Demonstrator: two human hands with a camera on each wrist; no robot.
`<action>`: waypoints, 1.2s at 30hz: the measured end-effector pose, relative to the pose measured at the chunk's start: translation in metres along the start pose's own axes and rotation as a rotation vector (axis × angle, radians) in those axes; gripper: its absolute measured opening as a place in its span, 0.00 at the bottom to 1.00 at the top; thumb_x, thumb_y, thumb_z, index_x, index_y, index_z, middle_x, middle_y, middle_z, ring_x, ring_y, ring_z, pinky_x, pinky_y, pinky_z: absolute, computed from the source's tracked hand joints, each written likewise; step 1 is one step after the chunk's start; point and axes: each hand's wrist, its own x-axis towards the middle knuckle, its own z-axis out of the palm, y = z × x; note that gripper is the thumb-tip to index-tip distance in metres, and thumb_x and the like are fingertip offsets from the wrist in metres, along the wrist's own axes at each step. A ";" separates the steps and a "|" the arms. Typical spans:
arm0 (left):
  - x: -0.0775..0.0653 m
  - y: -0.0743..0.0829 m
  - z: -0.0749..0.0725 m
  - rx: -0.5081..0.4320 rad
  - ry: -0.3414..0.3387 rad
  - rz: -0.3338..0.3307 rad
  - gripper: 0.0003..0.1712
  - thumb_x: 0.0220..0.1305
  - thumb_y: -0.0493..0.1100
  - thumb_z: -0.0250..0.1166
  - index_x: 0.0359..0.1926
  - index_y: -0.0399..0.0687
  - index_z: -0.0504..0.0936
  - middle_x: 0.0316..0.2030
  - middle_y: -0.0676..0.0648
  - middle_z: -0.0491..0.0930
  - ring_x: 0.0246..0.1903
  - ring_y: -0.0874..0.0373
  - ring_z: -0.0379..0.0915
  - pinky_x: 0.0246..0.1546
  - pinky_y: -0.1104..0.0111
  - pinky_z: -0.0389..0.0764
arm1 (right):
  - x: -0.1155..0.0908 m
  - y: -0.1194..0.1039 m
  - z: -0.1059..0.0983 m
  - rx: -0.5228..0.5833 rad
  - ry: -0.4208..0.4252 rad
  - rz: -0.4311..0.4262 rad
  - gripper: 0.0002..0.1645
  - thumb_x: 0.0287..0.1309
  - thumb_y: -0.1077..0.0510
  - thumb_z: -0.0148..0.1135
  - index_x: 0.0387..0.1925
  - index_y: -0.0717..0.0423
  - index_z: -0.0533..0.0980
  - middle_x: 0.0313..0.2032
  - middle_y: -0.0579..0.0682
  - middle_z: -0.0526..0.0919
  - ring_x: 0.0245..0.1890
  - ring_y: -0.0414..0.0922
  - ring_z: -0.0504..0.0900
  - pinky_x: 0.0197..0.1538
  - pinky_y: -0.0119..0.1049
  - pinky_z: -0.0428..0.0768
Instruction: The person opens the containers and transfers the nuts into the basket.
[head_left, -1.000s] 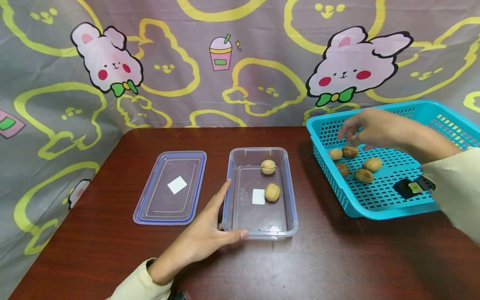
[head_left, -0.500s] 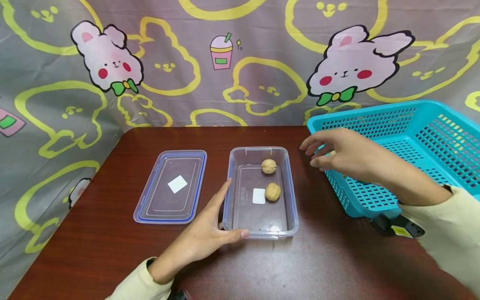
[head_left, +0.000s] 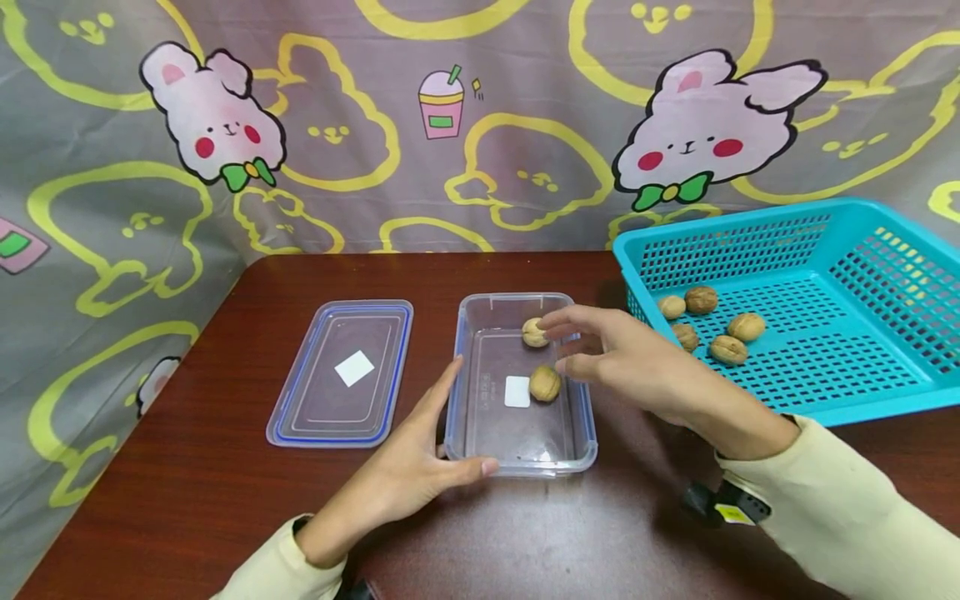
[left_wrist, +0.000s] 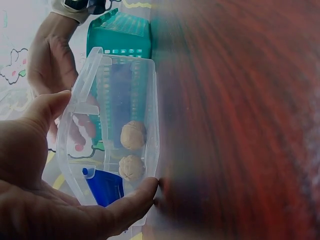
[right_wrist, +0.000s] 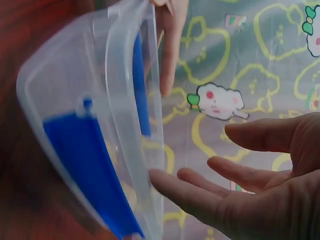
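Two walnuts lie in a clear plastic food container (head_left: 495, 433), the far walnut (head_left: 535, 333) near the back and the near walnut (head_left: 545, 383) beside a white square. My left hand (head_left: 405, 462) rests against the container's near left corner, thumb on the front rim and extended fingers along the left side. Over the right rim hovers my right hand (head_left: 626, 358), fingers loosely bent, tips close to the walnuts. The right wrist view shows nothing between this hand's thumb and fingers (right_wrist: 187, 192). Blue clasps (right_wrist: 92, 170) hang on the container's sides.
A turquoise basket (head_left: 847, 408) stands at the right with several walnuts (head_left: 727, 350) at its left end. Left of the container, a clear lid (head_left: 307, 375) with a blue seal lies flat. A patterned curtain (head_left: 525, 158) hangs behind the brown table (head_left: 555, 542).
My right hand has moved left from above the basket to over the container's right side, holding nothing. The walnuts and my left hand have stayed in place.
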 end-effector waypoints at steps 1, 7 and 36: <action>0.000 0.000 0.000 -0.007 -0.002 0.000 0.69 0.57 0.52 0.81 0.85 0.65 0.41 0.84 0.42 0.43 0.76 0.43 0.55 0.67 0.49 0.77 | 0.002 -0.001 0.004 0.011 -0.003 0.001 0.28 0.68 0.60 0.61 0.69 0.57 0.73 0.66 0.60 0.78 0.67 0.61 0.78 0.65 0.57 0.80; 0.001 -0.001 0.000 -0.007 0.001 0.003 0.69 0.57 0.52 0.81 0.86 0.65 0.41 0.84 0.42 0.43 0.75 0.43 0.57 0.67 0.50 0.77 | 0.012 -0.007 0.025 -0.067 0.014 0.010 0.29 0.67 0.58 0.62 0.69 0.55 0.73 0.67 0.60 0.78 0.70 0.61 0.75 0.67 0.61 0.77; 0.002 -0.001 -0.001 0.015 -0.007 0.003 0.69 0.57 0.53 0.80 0.86 0.64 0.41 0.84 0.43 0.43 0.79 0.44 0.52 0.71 0.46 0.72 | 0.047 0.008 0.051 -0.201 0.054 0.051 0.31 0.65 0.65 0.55 0.69 0.65 0.71 0.66 0.64 0.76 0.66 0.60 0.77 0.67 0.57 0.78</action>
